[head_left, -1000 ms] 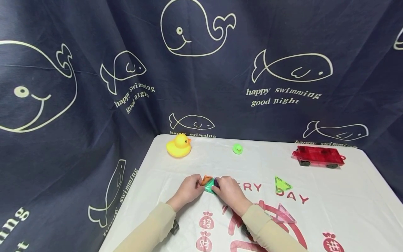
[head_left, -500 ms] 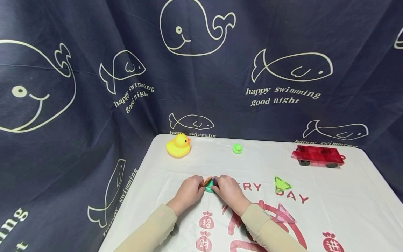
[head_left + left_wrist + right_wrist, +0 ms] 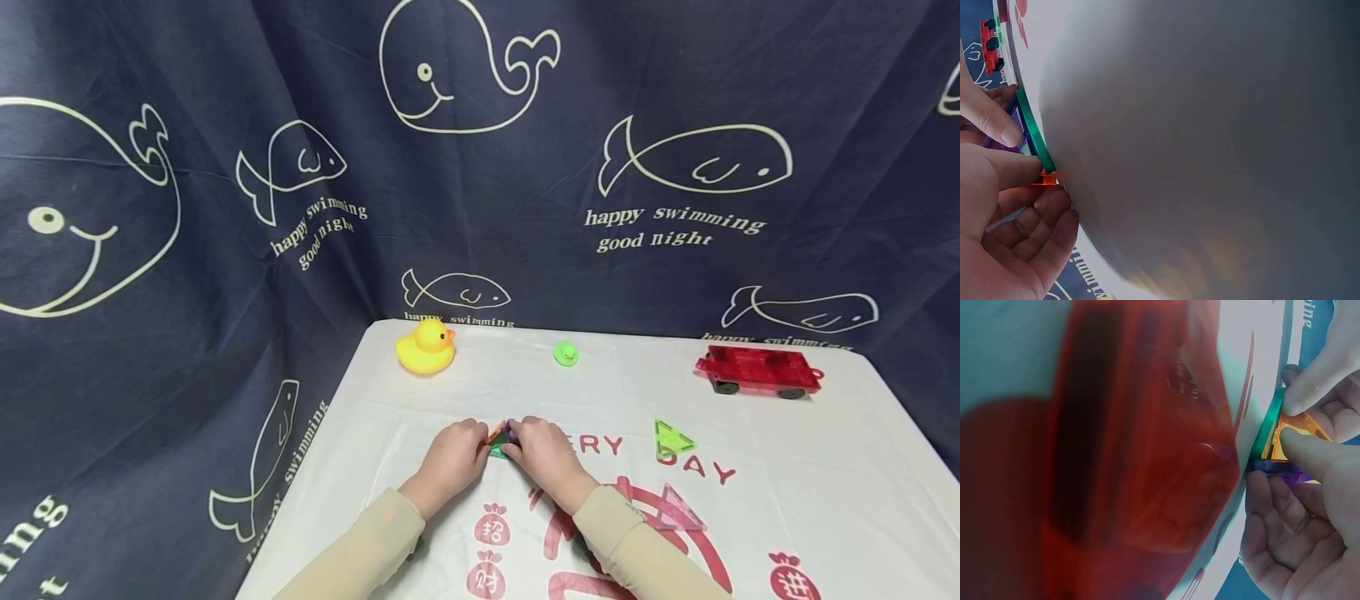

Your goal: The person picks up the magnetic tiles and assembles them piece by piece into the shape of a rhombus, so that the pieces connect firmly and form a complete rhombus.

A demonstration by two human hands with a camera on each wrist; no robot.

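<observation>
In the head view my left hand point(image 3: 452, 458) and right hand point(image 3: 546, 452) meet over the white table, around a small cluster of translucent magnetic tiles. The left hand pinches an orange tile point(image 3: 1314, 427), which leans up from a green tile point(image 3: 1036, 134). A purple tile point(image 3: 1297, 476) is pinched by the right hand, on the other side of the green one. Orange and purple tilt toward each other above the green tile's edges. Fingers hide much of all three, so I cannot tell whether their edges fully touch.
A lime triangle tile point(image 3: 672, 440) and a pink triangle tile point(image 3: 677, 508) lie to the right. Farther back are a yellow duck point(image 3: 425, 348), a small green duck point(image 3: 566, 354) and a red wheeled car base point(image 3: 763, 372). A red translucent object point(image 3: 1147, 450) looms near the right wrist.
The orange and purple tiles have tilted up and inward, and less of the green tile shows between the hands. Both hands stay in nearly the same place.
</observation>
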